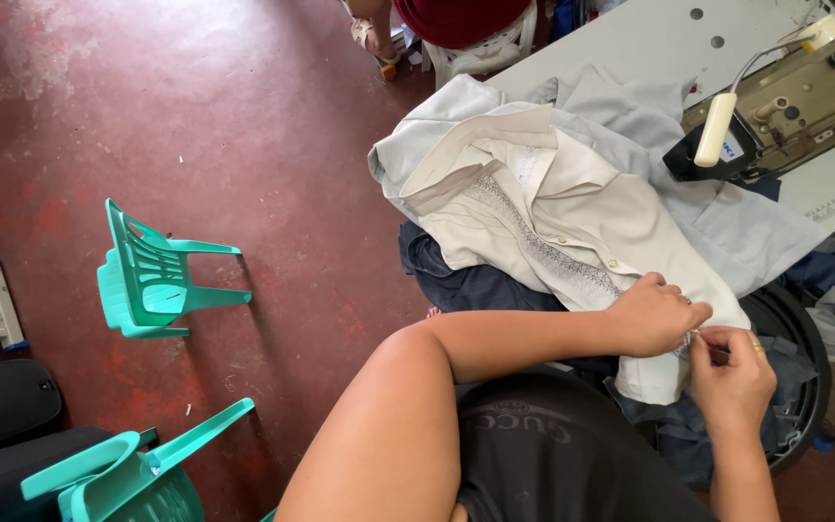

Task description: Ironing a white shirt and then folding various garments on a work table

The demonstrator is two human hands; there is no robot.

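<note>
At the near right of the scene, over the person's lap, a cream shirt (553, 217) with a band of grey embroidery down its front lies heaped on a pale blue-grey garment (649, 116) and dark navy cloth (466, 285), the pile spilling off the edge of the sewing table (649, 39) where a sewing machine (794, 97) stands at the far right. The chief risk, as I judge it, is the weight of that heap: most of the shirt rests up on the table, and if it slides, it could drag the hem out of the fingers or pull the fabric askew while it is being worked. A second risk is a pricked fingertip or a snagged thread, since both hands crowd one tiny spot and whatever small thing sits between them is too small to tell. The left hand (654, 314) reaches across from a bent arm, knuckles up, fingers pressed together and clamping the shirt's lower edge. The right hand (732, 372) rises from below, wrist bent, thumb and forefinger pinching the same edge just beside the left. Two teal plastic chairs (152, 275) lie well apart on the red floor (244, 116) to the left.
</note>
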